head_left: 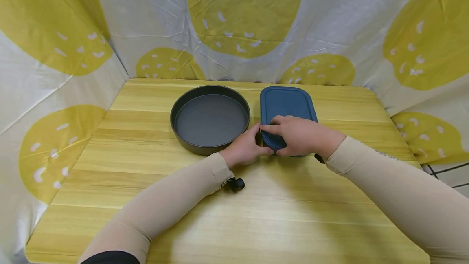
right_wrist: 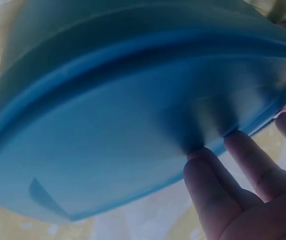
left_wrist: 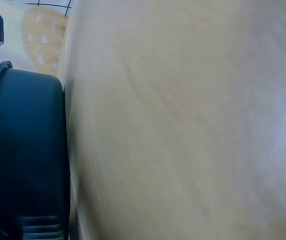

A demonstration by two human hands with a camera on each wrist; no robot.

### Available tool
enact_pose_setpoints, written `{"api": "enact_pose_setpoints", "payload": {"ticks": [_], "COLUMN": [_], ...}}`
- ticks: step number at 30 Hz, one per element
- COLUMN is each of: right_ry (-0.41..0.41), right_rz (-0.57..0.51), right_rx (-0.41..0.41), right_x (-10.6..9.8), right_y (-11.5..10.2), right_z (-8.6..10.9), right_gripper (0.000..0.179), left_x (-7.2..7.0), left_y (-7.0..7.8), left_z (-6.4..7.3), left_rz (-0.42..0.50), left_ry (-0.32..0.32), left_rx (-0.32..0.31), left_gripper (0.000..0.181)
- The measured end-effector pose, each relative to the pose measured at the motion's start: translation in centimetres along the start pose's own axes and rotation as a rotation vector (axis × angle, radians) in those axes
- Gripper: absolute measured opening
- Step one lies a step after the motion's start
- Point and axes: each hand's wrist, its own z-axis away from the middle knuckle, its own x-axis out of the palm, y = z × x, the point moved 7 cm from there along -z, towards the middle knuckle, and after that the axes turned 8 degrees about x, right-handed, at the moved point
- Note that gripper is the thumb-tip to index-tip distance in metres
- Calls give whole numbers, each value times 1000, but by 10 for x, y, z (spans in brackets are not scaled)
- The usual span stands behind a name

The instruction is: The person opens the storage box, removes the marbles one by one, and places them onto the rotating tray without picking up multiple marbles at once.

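A dark blue rectangular food container [left_wrist: 28, 145] with a blue lid [head_left: 287, 103] stands on the wooden table. My left hand [head_left: 244, 146] grips its front left corner, the thumb at the front and the fingers along the left side. From above, my right hand [head_left: 302, 135] holds the lid at that same corner, its thumb at the front rim and a finger reaching the left rim. Fingertips of this hand touch the lid in the right wrist view. The lid lies over the whole container top, and what is inside is hidden.
A round dark grey pan [head_left: 210, 119] stands left of the container, close beside my left hand. The wooden table [head_left: 271, 223] meets a white and yellow patterned cloth [head_left: 242, 19] at the back and sides. A small black camera [head_left: 235, 184] sits at my left wrist.
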Motion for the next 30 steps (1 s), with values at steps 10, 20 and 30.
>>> {"api": "enact_pose_setpoints", "payload": {"ticks": [10,20,30], "right_ry": [-6,12,67], "right_rz": [9,8,30], "right_rx": [5,4,-2], "right_x": [-4,-7,-10], "right_y": [-4,-8,-14], "right_z": [3,7,12], "right_gripper": [78,71,64], "left_x": [0,-1,0], "left_y": [-1,-1,-1], "left_z": [0,1,1], "left_rz": [31,-1,21], "left_ry": [1,1,2], "left_rx": [21,-1,19], "left_gripper": [83,92,94]}}
